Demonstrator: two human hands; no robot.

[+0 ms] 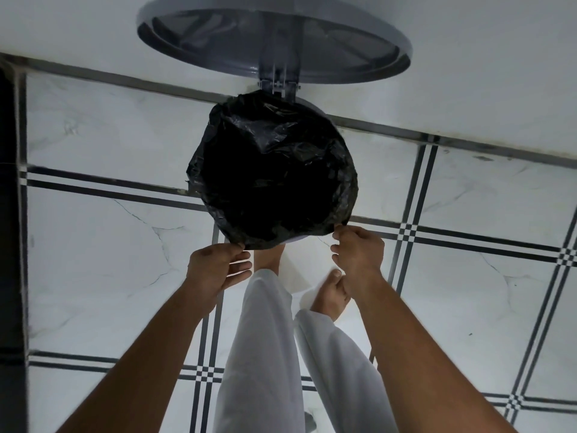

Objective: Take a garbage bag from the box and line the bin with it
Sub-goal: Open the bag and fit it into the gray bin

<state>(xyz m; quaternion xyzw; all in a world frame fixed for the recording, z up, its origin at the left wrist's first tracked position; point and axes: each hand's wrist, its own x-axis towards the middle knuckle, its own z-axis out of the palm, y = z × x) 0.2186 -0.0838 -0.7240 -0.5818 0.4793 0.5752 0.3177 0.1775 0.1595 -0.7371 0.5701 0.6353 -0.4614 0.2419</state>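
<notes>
Left hand point(215, 270): pinched the near-left hem of the black garbage bag point(274, 173) between thumb and forefinger, other fingers loosely spread below. Right hand point(359, 254): fingers curled, gripped the near-right hem of the same bag. Both bare forearms reached in from the bottom edge of the view, one on either side of the legs.

Bag already set in the pedal bin point(299, 238), mouth spread wide and folded outward over the round rim, hiding almost all of it; only a pale sliver of the bin's wall showed under the near hem, and a grey arc at the far right. Thin, glossy, crinkled plastic, creased in sharp folds on the far side, dropping to plain darkness in the middle. Hem uneven, a loose flap sticking out at the left.

Round grey lid point(274, 39) stood open behind the bin, hinged at the far side, underside smooth and shiny, ribbed with radial spokes, leaning against or close to the white wall point(468, 73).

Just beside the bin on the near side: a bare foot point(268, 257) stretched forward under the bag's hem, toes hidden, whether on a pedal could not be told. Second bare foot point(331, 295) set back, partly covered by the right wrist. White trouser legs point(265, 354), soft and smooth, filled the lower middle.

All on a floor point(109, 260) of glossy white marble-look tiles with faint grey veins and double dark border lines crossing in small checkered squares. Dark vertical edge point(9, 214) along the left side, unidentifiable.
</notes>
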